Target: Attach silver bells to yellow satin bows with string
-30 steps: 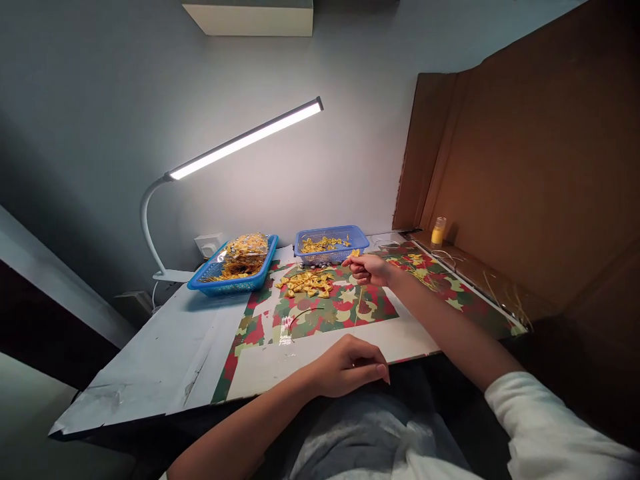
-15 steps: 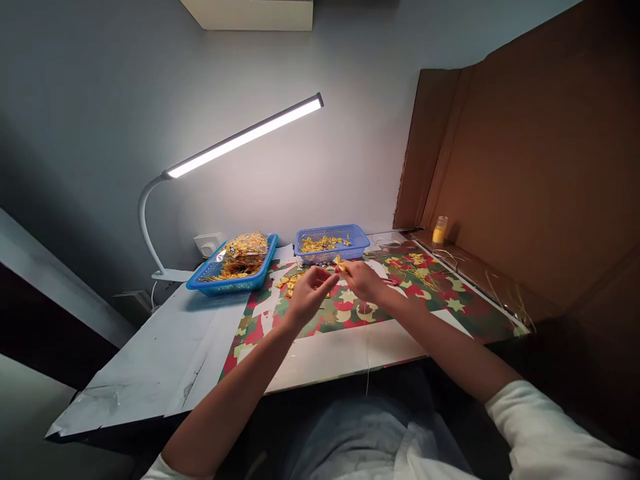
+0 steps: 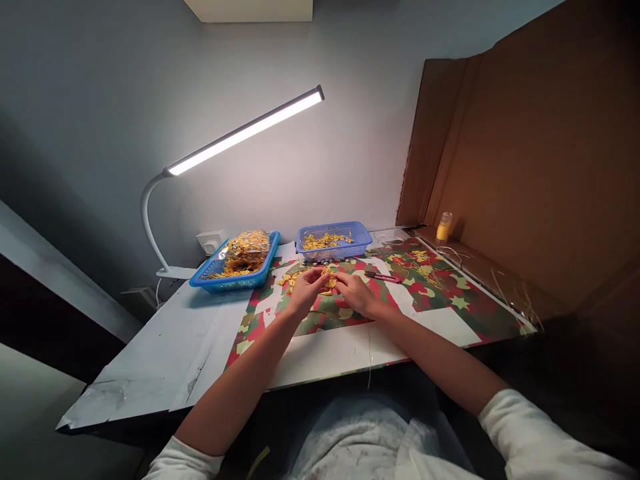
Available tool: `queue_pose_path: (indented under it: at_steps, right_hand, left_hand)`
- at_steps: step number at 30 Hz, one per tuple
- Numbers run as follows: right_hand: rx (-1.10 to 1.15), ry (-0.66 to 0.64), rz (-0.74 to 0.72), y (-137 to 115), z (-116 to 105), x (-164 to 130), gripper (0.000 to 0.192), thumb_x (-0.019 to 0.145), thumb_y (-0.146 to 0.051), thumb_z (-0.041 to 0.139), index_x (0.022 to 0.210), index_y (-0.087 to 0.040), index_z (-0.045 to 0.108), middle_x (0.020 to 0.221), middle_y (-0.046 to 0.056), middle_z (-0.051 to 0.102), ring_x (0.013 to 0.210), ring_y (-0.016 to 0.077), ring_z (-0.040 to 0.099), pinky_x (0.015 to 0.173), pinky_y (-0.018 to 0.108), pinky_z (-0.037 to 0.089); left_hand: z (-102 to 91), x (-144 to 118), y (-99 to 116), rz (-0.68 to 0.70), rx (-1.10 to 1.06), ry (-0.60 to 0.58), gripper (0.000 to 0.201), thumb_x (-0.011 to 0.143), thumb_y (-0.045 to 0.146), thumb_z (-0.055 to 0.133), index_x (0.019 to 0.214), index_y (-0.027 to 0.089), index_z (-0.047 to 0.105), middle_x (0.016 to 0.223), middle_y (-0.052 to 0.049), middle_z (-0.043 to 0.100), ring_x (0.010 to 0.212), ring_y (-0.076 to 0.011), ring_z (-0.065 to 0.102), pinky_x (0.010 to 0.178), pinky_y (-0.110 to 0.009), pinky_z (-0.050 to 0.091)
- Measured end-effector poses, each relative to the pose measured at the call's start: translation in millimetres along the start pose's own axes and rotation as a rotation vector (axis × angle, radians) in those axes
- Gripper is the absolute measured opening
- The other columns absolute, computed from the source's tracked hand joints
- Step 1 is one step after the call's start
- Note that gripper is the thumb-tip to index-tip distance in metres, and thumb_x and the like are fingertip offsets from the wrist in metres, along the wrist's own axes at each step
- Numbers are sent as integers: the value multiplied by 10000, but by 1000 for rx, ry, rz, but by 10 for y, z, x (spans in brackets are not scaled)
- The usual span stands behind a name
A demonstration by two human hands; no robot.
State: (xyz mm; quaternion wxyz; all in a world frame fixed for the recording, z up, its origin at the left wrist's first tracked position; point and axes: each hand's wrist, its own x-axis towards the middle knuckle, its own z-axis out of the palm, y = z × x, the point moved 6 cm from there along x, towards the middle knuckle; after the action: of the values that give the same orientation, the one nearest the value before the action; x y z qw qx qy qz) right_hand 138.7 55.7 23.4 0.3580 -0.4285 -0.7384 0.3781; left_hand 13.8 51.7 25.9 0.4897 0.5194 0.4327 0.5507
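Observation:
Over the patterned mat, my left hand and my right hand meet with fingertips pinched together. Between them is a small yellow ribbon bow, partly covered by the fingers of both. A thin pale thread hangs over the table's front edge below my right wrist; its upper end is hidden. Beside my left hand lie several more yellow bows on the mat. Red-handled thread snips rest just beyond my right hand.
A blue basket holds a plastic bag and yellow pieces; a second blue basket holds yellow bows. Yellow strands lie at right, near a small yellow bottle. A lit lamp hangs over the table; a cardboard wall stands right.
My right hand has come down and left to my left hand, bringing the bow lower between both. The snips behind it now show more fully.

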Motion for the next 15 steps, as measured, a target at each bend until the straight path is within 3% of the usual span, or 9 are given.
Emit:
queue_pose_path:
  at_steps: [3, 8, 12, 15]
  right_hand:
    - [292, -84, 136, 139, 18, 38, 293, 902, -264, 348, 795, -160, 600, 718, 19, 600, 591, 110, 522, 574, 222, 426]
    - [495, -233, 350, 267, 39, 26, 412, 943, -376, 333, 751, -137, 608, 581, 39, 594, 452, 103, 503, 501, 224, 456]
    - [749, -433, 497, 227, 154, -93, 499, 979, -444, 291, 848, -112, 639, 686, 102, 683, 543, 143, 630, 554, 250, 523]
    - [943, -470, 567, 194, 200, -140, 449, 987, -427, 326, 958, -97, 629, 819, 133, 719, 710, 177, 705, 654, 272, 562]
  left_hand:
    - [-21, 10, 13, 11, 4, -9, 532, 559, 533, 801, 870, 135, 636, 748, -13, 657, 641, -111, 619, 603, -244, 535]
    - [-35, 10, 56, 34, 40, -28, 557, 594, 533, 785, 958, 164, 580, 612, 49, 606, 497, -85, 564, 499, -223, 505]
    - [-47, 4, 115, 78, 91, -44, 461, 607, 492, 787, 866, 159, 603, 579, 48, 598, 466, -81, 545, 465, -209, 474]
    - [-51, -8, 158, 121, 127, -51, 408, 617, 451, 786, 862, 153, 655, 609, 23, 631, 529, -100, 578, 520, -227, 501]
